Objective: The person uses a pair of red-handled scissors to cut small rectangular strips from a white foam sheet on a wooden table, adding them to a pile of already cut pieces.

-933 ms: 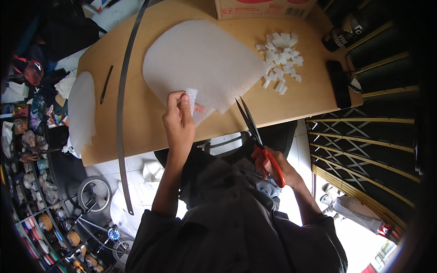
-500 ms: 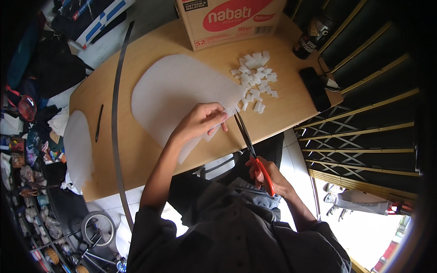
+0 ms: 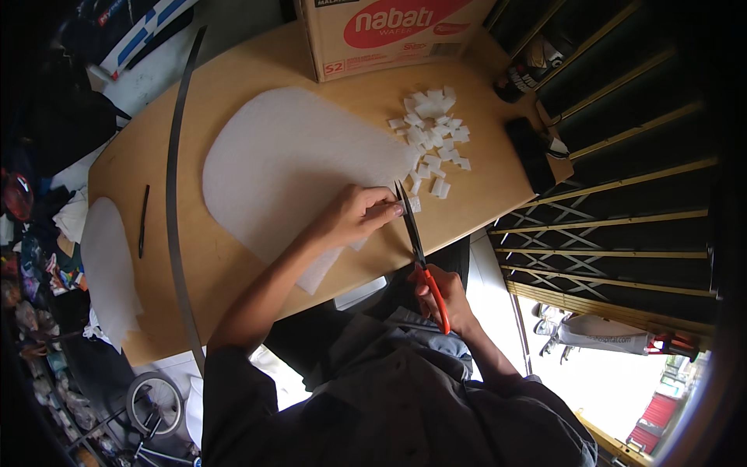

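Observation:
My right hand (image 3: 451,302) grips scissors (image 3: 433,292) with orange handles and long dark blades, pointing away from me. The blades lie across a narrow white strip (image 3: 415,204) beside my left fingertips, with a short end showing past them. My left hand (image 3: 359,216) pinches that strip between thumb and fingers. Under the left hand and forearm lies a large white sheet (image 3: 288,156), thin and foam-like, with a rounded far edge. Just beyond its right corner, a pile of small white cut pieces (image 3: 433,128) rests on the wooden table (image 3: 226,292).
A cardboard box (image 3: 389,47) stands at the far edge. To the right are a black phone-like object (image 3: 529,154), a dark jar (image 3: 529,74) and a folding metal gate (image 3: 622,206). Leftward lie a long dark strip (image 3: 174,171), a black pen (image 3: 144,222) and another white sheet (image 3: 109,268).
The left hand has moved slightly right and toward me with the strip in its pinch. The scissor blades have shifted from the sheet's corner to that strip. The view has shifted slightly.

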`<state>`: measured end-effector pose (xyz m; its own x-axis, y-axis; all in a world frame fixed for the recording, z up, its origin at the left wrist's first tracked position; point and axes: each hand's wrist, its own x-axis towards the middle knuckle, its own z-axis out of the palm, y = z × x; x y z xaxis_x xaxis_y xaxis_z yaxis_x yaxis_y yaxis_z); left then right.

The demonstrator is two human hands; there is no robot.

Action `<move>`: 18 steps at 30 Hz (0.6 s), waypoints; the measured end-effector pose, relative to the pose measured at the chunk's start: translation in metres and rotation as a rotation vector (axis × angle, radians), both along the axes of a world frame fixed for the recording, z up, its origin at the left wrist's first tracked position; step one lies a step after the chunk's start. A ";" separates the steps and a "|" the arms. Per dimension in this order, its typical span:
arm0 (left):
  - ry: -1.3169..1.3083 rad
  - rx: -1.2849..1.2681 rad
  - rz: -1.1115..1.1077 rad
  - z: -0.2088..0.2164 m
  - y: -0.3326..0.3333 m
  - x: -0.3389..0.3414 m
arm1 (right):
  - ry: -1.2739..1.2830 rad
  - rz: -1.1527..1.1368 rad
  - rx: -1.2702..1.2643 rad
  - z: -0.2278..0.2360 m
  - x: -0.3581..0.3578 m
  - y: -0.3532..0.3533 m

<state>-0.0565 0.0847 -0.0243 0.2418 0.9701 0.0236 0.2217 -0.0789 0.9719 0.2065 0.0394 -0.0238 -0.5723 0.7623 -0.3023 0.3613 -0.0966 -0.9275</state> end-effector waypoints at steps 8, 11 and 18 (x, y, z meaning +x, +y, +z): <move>-0.077 -0.011 0.001 -0.004 -0.006 -0.005 | -0.028 -0.105 0.014 -0.012 -0.001 -0.016; -0.300 -0.121 -0.004 -0.001 -0.006 -0.008 | -0.002 -0.116 0.061 -0.020 0.000 -0.018; -0.373 -0.274 -0.007 0.013 -0.006 -0.016 | -0.006 -0.032 0.044 -0.004 -0.002 -0.013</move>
<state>-0.0722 0.0791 -0.0115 0.2720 0.9510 -0.1472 -0.1472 0.1922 0.9703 0.2046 0.0263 -0.0274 -0.5452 0.7932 -0.2713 0.3644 -0.0673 -0.9288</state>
